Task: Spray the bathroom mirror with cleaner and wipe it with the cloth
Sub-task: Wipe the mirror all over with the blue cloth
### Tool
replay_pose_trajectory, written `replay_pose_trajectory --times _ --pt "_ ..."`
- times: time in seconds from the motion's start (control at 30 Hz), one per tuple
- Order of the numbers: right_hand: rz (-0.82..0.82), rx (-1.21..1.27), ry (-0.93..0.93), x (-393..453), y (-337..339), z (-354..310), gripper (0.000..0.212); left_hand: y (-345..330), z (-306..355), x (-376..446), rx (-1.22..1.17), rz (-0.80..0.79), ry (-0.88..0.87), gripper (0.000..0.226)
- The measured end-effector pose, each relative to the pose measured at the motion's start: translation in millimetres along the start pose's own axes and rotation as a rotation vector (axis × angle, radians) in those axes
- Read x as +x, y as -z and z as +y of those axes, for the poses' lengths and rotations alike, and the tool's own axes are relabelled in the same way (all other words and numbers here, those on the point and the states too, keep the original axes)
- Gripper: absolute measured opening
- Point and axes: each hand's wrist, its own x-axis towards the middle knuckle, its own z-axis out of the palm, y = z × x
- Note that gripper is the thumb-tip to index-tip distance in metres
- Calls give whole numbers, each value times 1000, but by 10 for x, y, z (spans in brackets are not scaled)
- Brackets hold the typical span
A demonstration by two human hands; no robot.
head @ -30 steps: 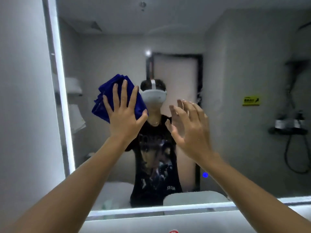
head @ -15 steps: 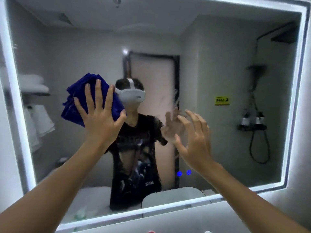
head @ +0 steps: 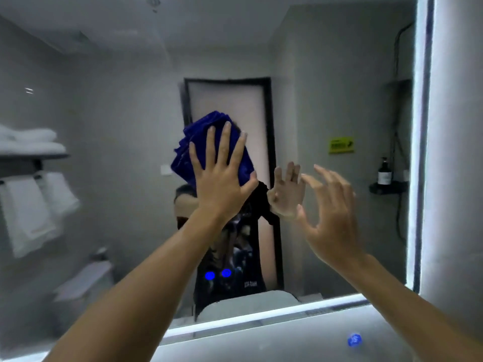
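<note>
The left hand point(head: 222, 176) lies flat with its fingers spread wide, pressing a folded blue cloth point(head: 209, 142) against the glass of the mirror point(head: 104, 100), near the middle of it and in front of the reflected door point(head: 227, 100). The right hand point(head: 332, 218) is raised just to the right of it, holding nothing, its fingers loosely spread and slightly bent, close to the glass; whether it touches the glass cannot be told. The mirror has a lit strip along its lower and right edges. In the reflection, white towels point(head: 28, 207) hang under a shelf on the left, a yellow sign point(head: 341, 145) sits on the wall, and a dark bottle point(head: 384, 173) stands on a small shelf at the right
</note>
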Motion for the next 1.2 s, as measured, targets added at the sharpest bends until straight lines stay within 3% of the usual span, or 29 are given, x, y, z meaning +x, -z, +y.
replay_pose_trajectory --times 0.27,0.5,0.67,1.03,1.13,1.2 --pt "22 18 -25 50 -28 360 51 -334 1091 -156 11 -34 -183 74" --pt "-55 43 -81 -19 -67 476 54 -352 1018 -167 -18 -45 -276 71" --pt "-62 89 -75 22 -171 54 53 -185 444 -225 -26 -80 -308 69" --pt "-105 209 61 59 -734 -1178 50 230 -1659 -1146 75 -19 34 70" --pt "-106 292 162 45 -952 -1684 48 309 -1809 -1306 -58 -92 72 67" --pt "-107 382 247 -9 -1085 -2009 46 396 -1817 -1269 -293 -149 143 62"
